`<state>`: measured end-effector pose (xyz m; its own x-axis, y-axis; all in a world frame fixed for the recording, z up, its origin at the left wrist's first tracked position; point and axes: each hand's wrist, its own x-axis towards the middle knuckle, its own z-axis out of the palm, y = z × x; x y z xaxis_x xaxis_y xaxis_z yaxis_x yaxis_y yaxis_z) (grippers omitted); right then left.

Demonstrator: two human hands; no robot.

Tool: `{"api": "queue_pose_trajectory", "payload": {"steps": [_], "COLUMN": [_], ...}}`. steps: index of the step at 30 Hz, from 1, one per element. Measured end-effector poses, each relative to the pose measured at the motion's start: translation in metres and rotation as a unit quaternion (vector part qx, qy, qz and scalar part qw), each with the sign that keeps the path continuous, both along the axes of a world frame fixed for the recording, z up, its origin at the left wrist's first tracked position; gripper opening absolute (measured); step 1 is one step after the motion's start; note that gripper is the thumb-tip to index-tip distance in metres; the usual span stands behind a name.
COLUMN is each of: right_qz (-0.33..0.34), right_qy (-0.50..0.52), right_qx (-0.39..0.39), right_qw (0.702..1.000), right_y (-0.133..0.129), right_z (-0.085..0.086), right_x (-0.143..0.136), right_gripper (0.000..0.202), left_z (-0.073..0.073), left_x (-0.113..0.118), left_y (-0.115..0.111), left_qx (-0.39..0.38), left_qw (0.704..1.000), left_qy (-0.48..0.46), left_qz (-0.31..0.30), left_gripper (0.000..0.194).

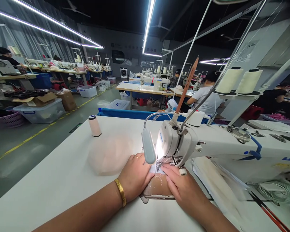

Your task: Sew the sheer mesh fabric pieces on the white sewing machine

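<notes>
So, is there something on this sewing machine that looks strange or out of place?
Two things look unusual, perhaps on purpose: a brown pencil stands point-up on top of the sewing machine, and a blue strip is tied around its arm; neither looks like a machine part.

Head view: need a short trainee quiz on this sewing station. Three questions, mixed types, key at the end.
1. True or false: the peach thread spool stands upright on the white tabletop.
2. Multiple choice: which wrist wears the gold bangle?
A) right
B) left
C) both
3. Short answer: which part of the sewing machine is close beside the fingertips of the right hand?

Key:
1. True.
2. B; it is on the wrist of the left hand.
3. The presser foot.
</notes>
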<state>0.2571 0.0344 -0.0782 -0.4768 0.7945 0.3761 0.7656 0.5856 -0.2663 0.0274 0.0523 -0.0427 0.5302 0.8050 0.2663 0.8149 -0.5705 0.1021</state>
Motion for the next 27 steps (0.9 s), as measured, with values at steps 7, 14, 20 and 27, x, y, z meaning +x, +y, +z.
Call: {"api": "queue_pose_trajectory", "payload": {"steps": [7,14,20,27], "right_qz": [0.060,0.182,0.194,0.182], "right_qy": [0.062,0.144,0.133,0.136], "right_qx": [0.015,-0.024,-0.063,-0.088], "right_qw": [0.996,0.972,0.970,0.970], "right_y": [-0.005,-0.018,-0.026,-0.025], "right_z": [0.005,0.024,0.024,0.024], "right_x": [-0.008,-0.030,-0.037,-0.025], "right_gripper": [0.032,0.033,0.028,0.030], "left_z": [0.023,0.037,0.019,0.031], "left_x": [-0.001,-0.016,-0.011,-0.020], "left_y": [-0.016,0.001,-0.008,-0.024], "left_qx": [-0.060,-0.061,-0.115,-0.108], "left_qw": [0.997,0.987,0.992,0.988], "left_qy": [0.053,-0.102,0.049,0.095], "left_qz": [-0.004,-0.107,0.029,0.063], "left_gripper": [0.023,0.020,0.008,0.013]}}
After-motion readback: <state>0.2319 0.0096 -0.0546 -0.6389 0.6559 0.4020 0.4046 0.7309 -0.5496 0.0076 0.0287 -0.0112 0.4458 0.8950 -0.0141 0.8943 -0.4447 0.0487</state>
